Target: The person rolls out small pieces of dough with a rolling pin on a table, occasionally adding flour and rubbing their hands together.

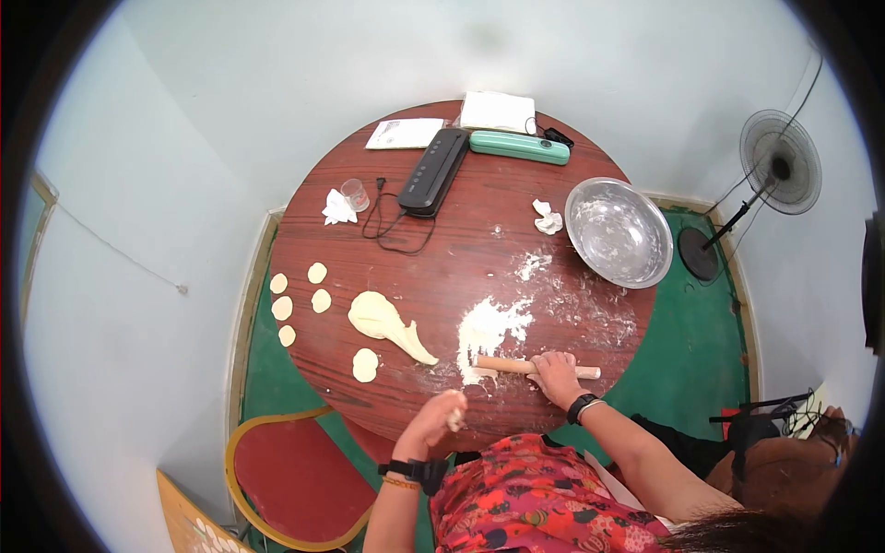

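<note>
My right hand is closed around a wooden rolling pin, which lies across the floury tabletop near the front edge. My left hand hovers at the table's near edge with its fingers curled in. A pale bit shows at those fingers, too small to make out. Left of the pin, a large lump of dough stretches into a thin tail. A small flat dough piece sits nearer to me. Several dough rounds are spread at the left. White flour is heaped just beyond the pin.
A steel bowl dusted with flour stands at the right of the round table. Farther back are a black device with a cord, a green device and a clear cup. A red-seated chair is at the left.
</note>
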Motion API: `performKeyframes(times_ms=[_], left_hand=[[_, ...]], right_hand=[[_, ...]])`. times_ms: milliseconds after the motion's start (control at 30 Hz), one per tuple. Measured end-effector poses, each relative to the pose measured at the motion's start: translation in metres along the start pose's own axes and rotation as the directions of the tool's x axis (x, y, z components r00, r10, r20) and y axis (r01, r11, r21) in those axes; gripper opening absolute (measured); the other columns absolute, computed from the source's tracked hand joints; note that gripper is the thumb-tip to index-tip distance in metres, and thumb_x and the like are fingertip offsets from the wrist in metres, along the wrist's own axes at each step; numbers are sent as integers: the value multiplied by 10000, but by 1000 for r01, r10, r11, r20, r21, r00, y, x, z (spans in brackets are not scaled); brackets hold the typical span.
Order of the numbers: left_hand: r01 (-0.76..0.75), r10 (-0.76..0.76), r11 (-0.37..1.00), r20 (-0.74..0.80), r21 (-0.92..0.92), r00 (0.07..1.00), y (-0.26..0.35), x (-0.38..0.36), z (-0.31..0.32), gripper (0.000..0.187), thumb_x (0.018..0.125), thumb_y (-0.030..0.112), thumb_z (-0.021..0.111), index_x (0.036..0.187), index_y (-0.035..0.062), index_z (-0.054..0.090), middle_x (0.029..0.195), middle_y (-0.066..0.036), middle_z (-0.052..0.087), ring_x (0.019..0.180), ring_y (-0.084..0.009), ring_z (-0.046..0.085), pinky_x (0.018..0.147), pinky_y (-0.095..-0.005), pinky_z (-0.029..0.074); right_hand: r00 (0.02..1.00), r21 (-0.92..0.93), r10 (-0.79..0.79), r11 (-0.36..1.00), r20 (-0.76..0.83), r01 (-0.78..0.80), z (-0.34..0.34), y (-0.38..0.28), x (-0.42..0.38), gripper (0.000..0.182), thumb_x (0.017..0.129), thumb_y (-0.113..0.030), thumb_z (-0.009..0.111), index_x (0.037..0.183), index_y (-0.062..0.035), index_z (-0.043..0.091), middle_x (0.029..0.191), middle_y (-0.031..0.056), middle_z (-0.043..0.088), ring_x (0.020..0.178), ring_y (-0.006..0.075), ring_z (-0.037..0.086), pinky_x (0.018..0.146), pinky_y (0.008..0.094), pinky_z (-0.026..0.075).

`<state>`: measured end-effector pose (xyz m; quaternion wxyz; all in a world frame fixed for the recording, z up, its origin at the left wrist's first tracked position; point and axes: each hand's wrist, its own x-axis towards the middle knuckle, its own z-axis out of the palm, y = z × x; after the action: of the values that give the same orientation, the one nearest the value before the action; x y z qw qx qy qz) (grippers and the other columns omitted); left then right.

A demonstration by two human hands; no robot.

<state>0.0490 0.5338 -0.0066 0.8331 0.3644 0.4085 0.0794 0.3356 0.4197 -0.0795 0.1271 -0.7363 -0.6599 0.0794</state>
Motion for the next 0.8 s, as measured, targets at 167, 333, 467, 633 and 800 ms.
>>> performKeyframes(times_ms=[167, 333, 467, 633, 800], left_hand=[[-39, 125, 780, 95, -625, 988, 12, -13, 28, 387, 1016, 254, 416, 1282, 2, 540, 805, -6, 524, 751, -164, 520, 737, -417, 503], [-46, 222, 596, 110, -802, 969, 16, -8, 20, 514, 874, 55, 428, 1381, 122, 479, 884, -40, 574, 777, -204, 540, 716, -399, 503], [-234, 164, 552, -171, -801, 972, 16, -9, 27, 657, 805, -53, 491, 1413, 190, 447, 1040, -71, 587, 883, -232, 594, 705, -372, 522], [-337, 172, 511, -289, -791, 942, 10, 5, 30, 655, 810, -159, 452, 1388, 149, 458, 1168, -97, 573, 998, -240, 593, 745, -352, 535], [-354, 189, 693, -315, -628, 930, 8, 11, 42, 386, 1017, 151, 454, 1398, 100, 419, 1246, -131, 543, 1078, -255, 567, 832, -360, 536]], right_hand=[[998, -47, -7, 999, -56, 4, 0, 13, 7, 382, 845, -302, 675, 1172, -136, 569, 1066, 69, 572, 1051, 272, 528, 939, 472, 355], [998, -65, 59, 996, -2, -59, 1, 18, 13, 391, 839, -282, 681, 1180, -132, 562, 1083, 64, 574, 1063, 269, 525, 938, 469, 356], [996, -22, 75, 997, -58, -76, 1, 13, 10, 454, 817, -253, 705, 1222, -127, 544, 1116, 67, 575, 1093, 273, 524, 943, 468, 358], [984, 155, 74, 987, -160, -49, -22, -26, 16, 567, 808, -219, 716, 1313, -107, 483, 1172, 114, 560, 1122, 304, 520, 934, 485, 374], [961, 372, -8, 921, -278, 115, -33, -74, 29, 539, 850, -194, 677, 1330, -66, 470, 1201, 150, 547, 1114, 349, 510, 953, 486, 378]])
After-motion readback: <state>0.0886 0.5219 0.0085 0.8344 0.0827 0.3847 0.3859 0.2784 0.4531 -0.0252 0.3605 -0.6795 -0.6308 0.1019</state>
